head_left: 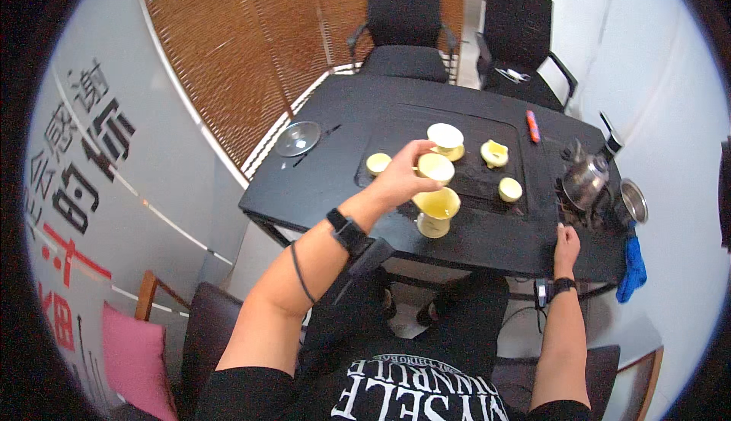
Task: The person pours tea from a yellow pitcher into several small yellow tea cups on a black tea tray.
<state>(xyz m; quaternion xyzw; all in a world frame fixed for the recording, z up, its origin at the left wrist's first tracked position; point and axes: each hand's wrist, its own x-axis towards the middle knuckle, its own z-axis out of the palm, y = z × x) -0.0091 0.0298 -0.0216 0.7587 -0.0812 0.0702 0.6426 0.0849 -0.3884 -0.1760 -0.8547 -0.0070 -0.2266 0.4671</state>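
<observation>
My left hand (403, 173) reaches over the table and holds a small pale yellow teacup (436, 170) between thumb and fingers. Just below that cup, near the front edge, stands a pale yellow tea pitcher (434, 225) with yellowish liquid inside. Behind the held cup, a white-topped bowl (445, 136) sits on a yellow saucer (457, 154). One yellow cup (378, 164) stands left of my hand, another yellow cup (510, 189) to the right. A yellow tea strainer (495, 154) lies beyond that one. Closed, my right hand (566, 250) is at the front edge, nothing visible in it.
The black table (320, 185) has a recessed tray area. At right are a steel kettle (586, 181), a metal bowl (632, 200) and a hanging blue cloth (631, 265). A red-orange packet (533, 126) lies farther back; a glass dish (298, 139) is at left. Black chairs (403, 21) stand behind.
</observation>
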